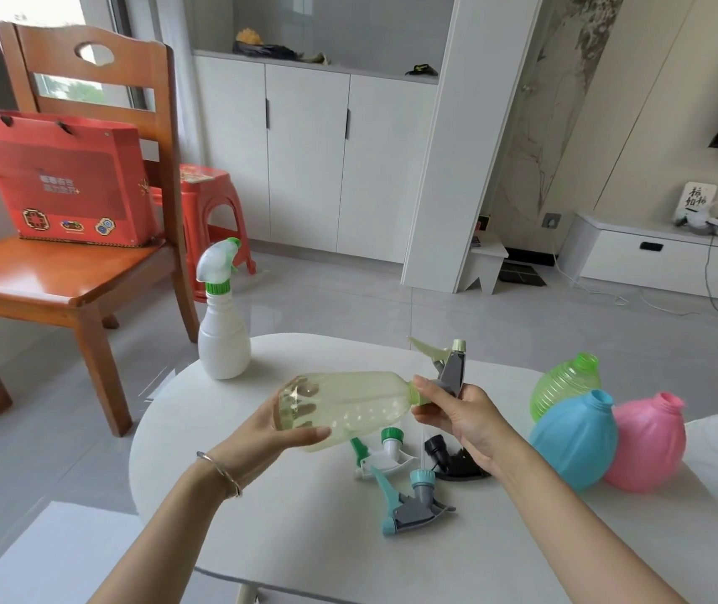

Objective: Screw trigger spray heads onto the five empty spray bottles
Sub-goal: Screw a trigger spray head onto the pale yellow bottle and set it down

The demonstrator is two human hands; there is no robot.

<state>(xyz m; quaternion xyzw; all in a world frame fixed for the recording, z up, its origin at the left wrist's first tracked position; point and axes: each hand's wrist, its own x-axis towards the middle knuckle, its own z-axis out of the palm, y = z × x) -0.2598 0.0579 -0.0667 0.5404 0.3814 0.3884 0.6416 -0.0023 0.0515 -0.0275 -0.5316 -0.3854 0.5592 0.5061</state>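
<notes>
The left hand [281, 429] cups the base of the pale yellow bottle [348, 407], held sideways above the table [305, 538]. The right hand [457, 411] pinches its collar, hiding the joint with the grey spray head [451, 368]. Three loose heads lie just below.

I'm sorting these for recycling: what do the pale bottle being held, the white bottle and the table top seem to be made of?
Pale yellow bottle: thin translucent plastic, glossy; the fingers of the left hand show through it. White bottle: opaque plastic, smooth with a soft sheen. Table top: matte white, faintly mottled; perhaps stone or a laminate, the look leaves it open.
</notes>
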